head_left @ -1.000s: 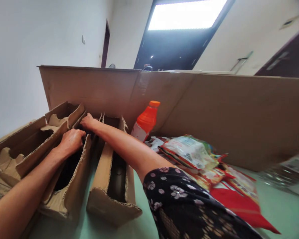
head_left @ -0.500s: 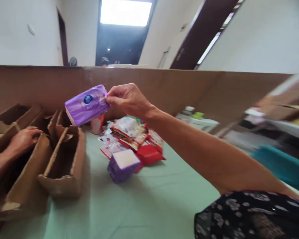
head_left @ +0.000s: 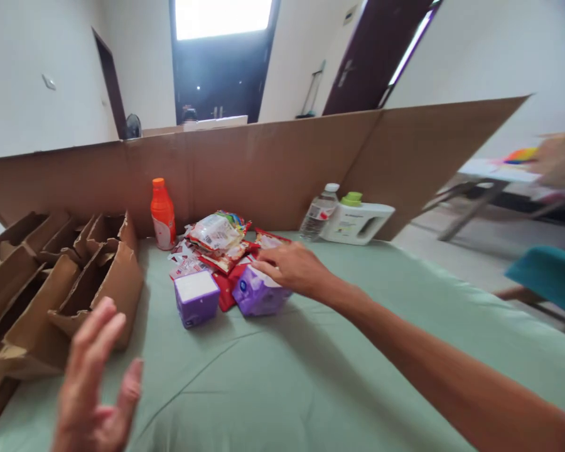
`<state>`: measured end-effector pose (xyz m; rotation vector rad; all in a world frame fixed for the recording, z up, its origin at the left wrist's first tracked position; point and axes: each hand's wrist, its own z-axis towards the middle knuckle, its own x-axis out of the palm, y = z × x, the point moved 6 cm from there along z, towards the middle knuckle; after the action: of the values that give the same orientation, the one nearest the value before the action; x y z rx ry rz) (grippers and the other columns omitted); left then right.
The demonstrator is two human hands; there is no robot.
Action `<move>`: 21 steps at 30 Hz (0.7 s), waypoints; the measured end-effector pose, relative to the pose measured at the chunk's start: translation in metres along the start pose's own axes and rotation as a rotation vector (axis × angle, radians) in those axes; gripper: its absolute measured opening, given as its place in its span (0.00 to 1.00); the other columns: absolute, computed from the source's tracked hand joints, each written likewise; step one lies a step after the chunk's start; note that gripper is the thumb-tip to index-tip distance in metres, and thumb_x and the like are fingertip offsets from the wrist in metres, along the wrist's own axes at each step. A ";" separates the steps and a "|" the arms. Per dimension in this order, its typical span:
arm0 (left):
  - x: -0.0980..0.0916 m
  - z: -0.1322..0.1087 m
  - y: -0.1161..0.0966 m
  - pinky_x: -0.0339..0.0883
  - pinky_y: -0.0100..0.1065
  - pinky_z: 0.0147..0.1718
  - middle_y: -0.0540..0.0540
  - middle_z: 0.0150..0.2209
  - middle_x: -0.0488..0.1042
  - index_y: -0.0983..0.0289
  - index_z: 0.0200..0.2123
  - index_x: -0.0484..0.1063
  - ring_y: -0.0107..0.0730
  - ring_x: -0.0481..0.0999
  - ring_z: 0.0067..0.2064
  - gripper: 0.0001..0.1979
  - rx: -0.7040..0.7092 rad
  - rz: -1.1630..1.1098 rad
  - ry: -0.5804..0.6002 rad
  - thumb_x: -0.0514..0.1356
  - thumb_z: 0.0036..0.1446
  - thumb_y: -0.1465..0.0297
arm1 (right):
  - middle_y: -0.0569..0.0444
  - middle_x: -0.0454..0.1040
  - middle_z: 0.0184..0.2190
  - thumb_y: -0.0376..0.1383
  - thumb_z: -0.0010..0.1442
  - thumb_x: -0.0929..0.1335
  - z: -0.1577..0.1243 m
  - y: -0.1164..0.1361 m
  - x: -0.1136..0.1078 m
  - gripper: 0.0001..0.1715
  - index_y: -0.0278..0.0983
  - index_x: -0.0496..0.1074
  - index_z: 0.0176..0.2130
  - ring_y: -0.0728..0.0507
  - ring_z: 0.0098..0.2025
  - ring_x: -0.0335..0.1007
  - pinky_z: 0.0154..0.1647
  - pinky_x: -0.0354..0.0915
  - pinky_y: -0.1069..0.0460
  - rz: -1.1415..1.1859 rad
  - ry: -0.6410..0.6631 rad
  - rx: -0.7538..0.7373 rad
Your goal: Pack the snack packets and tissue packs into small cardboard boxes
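Note:
My right hand (head_left: 294, 267) is closed over the top of a purple tissue pack (head_left: 258, 294), which stands low at the green cloth. A second purple tissue pack (head_left: 196, 307) with a pale end facing up is just left of it. Behind both lies a pile of snack packets (head_left: 219, 235) in clear, white and red wrapping. My left hand (head_left: 94, 383) hovers at the lower left, fingers apart and holding nothing, in front of the cardboard boxes (head_left: 94, 295).
An orange bottle (head_left: 162, 213) stands behind the boxes' right end. At the back right are a clear water bottle (head_left: 319, 213) and a white jug (head_left: 358, 223) with a green cap. A cardboard wall (head_left: 245, 157) borders the green cloth (head_left: 263, 389). A teal chair (head_left: 550, 276) stands right.
My right hand has brought the purple tissue pack down and rightward to the cloth beside the other pack. My left hand has come out of the boxes and opened. The view has turned slightly.

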<state>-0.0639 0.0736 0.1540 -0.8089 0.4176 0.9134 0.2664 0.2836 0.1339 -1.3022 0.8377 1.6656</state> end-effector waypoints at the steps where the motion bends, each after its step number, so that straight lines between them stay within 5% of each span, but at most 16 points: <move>1: 0.027 -0.014 -0.009 0.67 0.53 0.63 0.52 0.70 0.60 0.43 0.67 0.57 0.51 0.64 0.69 0.32 0.003 -0.010 0.002 0.60 0.63 0.67 | 0.46 0.84 0.42 0.43 0.67 0.62 -0.011 -0.008 0.013 0.20 0.40 0.81 0.39 0.38 0.45 0.79 0.46 0.65 0.45 0.088 -0.038 -0.003; 5: 0.115 -0.047 0.031 0.72 0.57 0.56 0.66 0.70 0.57 0.54 0.69 0.54 0.54 0.71 0.64 0.33 -0.271 -0.113 0.126 0.58 0.63 0.62 | 0.45 0.77 0.59 0.49 0.63 0.65 -0.056 -0.044 0.066 0.26 0.41 0.79 0.54 0.33 0.60 0.73 0.57 0.68 0.39 0.407 -0.142 0.085; 8: 0.159 -0.040 0.060 0.73 0.57 0.54 0.74 0.70 0.55 0.63 0.71 0.48 0.56 0.73 0.62 0.39 -0.348 -0.140 0.211 0.60 0.61 0.62 | 0.46 0.74 0.62 0.51 0.66 0.62 -0.072 -0.051 0.097 0.32 0.41 0.73 0.61 0.35 0.64 0.70 0.62 0.67 0.40 0.648 -0.113 0.156; 14: 0.234 0.001 0.049 0.72 0.54 0.55 0.62 0.62 0.70 0.61 0.63 0.64 0.47 0.75 0.57 0.25 -0.321 -0.160 0.320 0.62 0.67 0.61 | 0.47 0.72 0.64 0.53 0.67 0.61 -0.073 -0.041 0.107 0.34 0.43 0.69 0.65 0.35 0.66 0.67 0.68 0.62 0.38 0.780 -0.130 0.215; 17: 0.231 0.001 0.039 0.72 0.54 0.56 0.62 0.61 0.71 0.61 0.61 0.67 0.47 0.75 0.58 0.24 -0.283 -0.083 0.290 0.64 0.65 0.62 | 0.47 0.68 0.67 0.55 0.66 0.64 -0.097 -0.045 0.118 0.38 0.46 0.62 0.70 0.33 0.67 0.66 0.68 0.62 0.38 0.906 -0.167 0.218; 21: 0.159 -0.010 0.027 0.55 0.59 0.68 0.67 0.69 0.61 0.60 0.64 0.65 0.56 0.58 0.72 0.29 -0.255 0.152 0.086 0.61 0.59 0.66 | 0.41 0.65 0.68 0.56 0.60 0.71 -0.133 -0.064 0.158 0.52 0.49 0.49 0.74 0.33 0.58 0.75 0.57 0.73 0.39 1.155 -0.261 0.301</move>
<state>0.0036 0.1607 0.0355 -1.0636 0.4472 1.0904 0.3625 0.2267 -0.0517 -0.3064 1.7686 2.3340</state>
